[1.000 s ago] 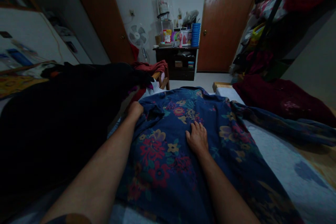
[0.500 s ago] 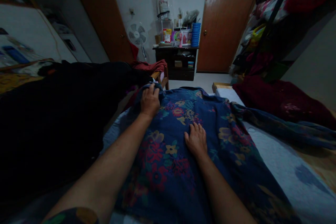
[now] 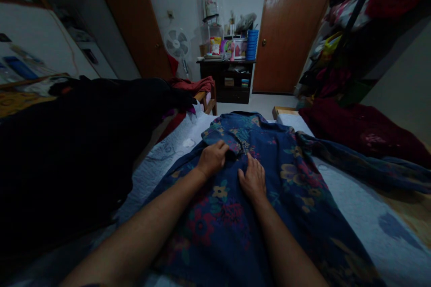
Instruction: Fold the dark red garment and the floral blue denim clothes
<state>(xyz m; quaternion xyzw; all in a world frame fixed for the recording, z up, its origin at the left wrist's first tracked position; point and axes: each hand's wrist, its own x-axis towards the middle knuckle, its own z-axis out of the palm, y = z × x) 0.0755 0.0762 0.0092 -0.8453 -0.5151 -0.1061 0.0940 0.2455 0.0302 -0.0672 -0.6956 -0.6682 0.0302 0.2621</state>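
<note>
A dark blue floral shirt [image 3: 232, 215] lies spread over the pale bedding [image 3: 340, 193], one sleeve [image 3: 363, 161] stretched out to the right. Its left shoulder side is folded inward over the body. My left hand [image 3: 213, 159] is closed on the folded part of the shirt, near the middle of the upper body. Just right of it, my right hand [image 3: 253, 177] rests flat on the shirt with its fingers extended. The fingertips of my left hand are partly hidden by the cloth.
A large black cloth heap [image 3: 77, 157] covers the left side. Dark red fabric [image 3: 357, 125] lies at the right. Beyond the bed stand a wooden chair [image 3: 211, 101], a dark cabinet [image 3: 225, 92], a white fan [image 3: 177, 45] and a brown door [image 3: 292, 31].
My left hand has moved right and nearer, bringing the shirt's left side over its body. Bedding at the left is now uncovered. My right hand has stayed nearly in place.
</note>
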